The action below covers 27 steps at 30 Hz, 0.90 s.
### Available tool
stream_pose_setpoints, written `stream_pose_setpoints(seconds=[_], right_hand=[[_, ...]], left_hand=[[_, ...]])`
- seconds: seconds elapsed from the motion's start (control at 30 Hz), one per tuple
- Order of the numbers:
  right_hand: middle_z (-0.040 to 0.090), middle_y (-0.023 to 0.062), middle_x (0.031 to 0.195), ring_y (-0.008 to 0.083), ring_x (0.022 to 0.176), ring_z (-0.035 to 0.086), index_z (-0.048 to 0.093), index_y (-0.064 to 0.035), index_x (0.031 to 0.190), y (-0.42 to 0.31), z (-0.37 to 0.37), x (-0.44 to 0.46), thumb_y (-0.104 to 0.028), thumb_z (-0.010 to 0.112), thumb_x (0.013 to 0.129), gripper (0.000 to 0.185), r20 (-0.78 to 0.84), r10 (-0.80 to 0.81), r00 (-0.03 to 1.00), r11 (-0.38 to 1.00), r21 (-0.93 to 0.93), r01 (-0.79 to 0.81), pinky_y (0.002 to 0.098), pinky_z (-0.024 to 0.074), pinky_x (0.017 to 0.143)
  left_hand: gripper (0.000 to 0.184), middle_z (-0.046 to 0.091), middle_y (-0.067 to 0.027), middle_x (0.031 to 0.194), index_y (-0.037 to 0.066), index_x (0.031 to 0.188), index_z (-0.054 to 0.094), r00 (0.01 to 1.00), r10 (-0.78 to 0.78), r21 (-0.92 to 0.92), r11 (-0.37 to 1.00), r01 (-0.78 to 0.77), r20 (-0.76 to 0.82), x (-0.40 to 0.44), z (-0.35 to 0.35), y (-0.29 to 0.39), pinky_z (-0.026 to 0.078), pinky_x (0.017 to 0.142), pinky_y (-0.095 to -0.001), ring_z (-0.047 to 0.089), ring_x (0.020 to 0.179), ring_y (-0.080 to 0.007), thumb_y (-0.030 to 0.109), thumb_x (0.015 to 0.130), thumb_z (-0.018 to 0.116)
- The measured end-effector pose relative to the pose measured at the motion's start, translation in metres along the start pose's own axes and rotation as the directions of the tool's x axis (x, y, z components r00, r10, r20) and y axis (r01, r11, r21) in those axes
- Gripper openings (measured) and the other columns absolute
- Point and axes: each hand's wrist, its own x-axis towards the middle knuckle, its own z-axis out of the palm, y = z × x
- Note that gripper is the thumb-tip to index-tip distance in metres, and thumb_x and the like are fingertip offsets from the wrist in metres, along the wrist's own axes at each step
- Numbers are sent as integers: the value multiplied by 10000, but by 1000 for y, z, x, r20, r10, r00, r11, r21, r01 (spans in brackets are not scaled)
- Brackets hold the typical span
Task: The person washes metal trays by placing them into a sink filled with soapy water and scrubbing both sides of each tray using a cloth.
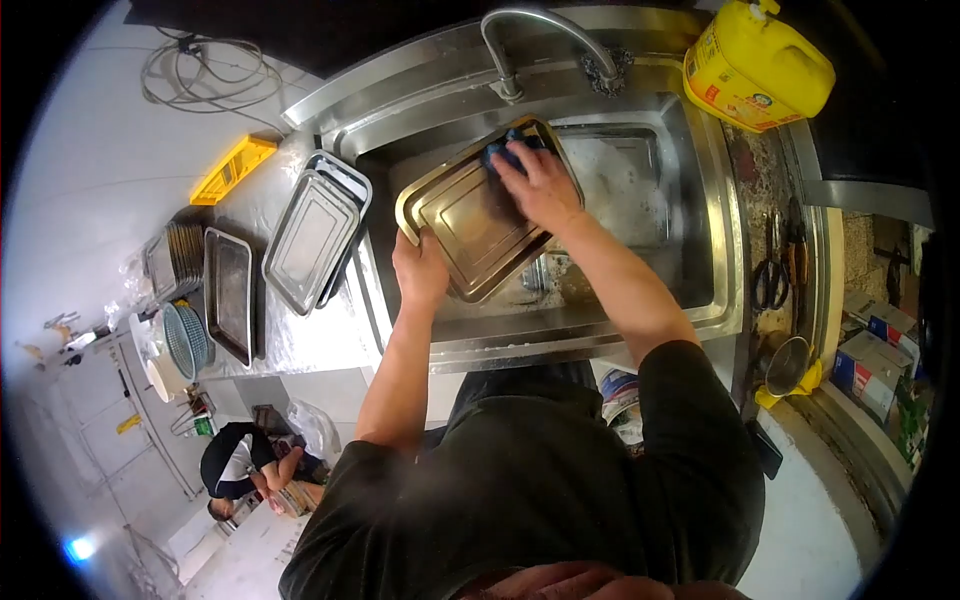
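Tray (475,225), smooth brassy metal, rectangular with rounded corners, a rolled rim and ridged outlines, lies tilted above the basin of the stainless steel sink (727,250). The left grip (422,265) is closed on its near left edge, with the forearm reaching up from below. The right grip (545,190) holds a dark blue pad (498,152) against the tray's upper right part, fingers partly spread, palm down, forearm slanting in from the lower right.

Blue scrubber (496,157) partly hidden beneath the right hand (543,187), its underside unseen.
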Motion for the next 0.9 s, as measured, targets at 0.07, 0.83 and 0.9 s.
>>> stream_pose_setpoints(seconds=[0.07, 0.83, 0.9], right_hand=[[506, 84, 1267, 338, 960, 564, 625, -175, 1179, 21, 9, 10, -174, 642, 810, 369, -67, 63, 996, 993, -95, -69, 427, 517, 792], [553, 215, 1133, 405, 1024, 542, 592, -85, 1099, -92, 2, -6, -61, 645, 775, 329, -215, 523, 825, 764, 549, -340, 457, 458, 894], [553, 217, 1135, 405, 1016, 543, 591, -103, 1104, -68, 13, 10, -79, 641, 794, 314, -301, 512, 805, 816, 463, -346, 456, 461, 881]], left_hand=[[271, 656, -172, 955, -35, 1127, 559, 998, 55, 25, 998, -54, -14, -1, -4, 17, 466, 804, -341, 617, 881, -254, 122, 924, 471], [272, 670, -217, 944, -23, 1116, 571, 985, 156, 65, 986, -152, -79, -2, 33, 11, 487, 793, -387, 653, 883, -339, 175, 938, 512], [274, 670, -225, 952, -22, 1115, 577, 981, 171, 81, 983, -164, -88, -12, 29, 16, 486, 794, -388, 651, 899, -353, 177, 938, 512]])
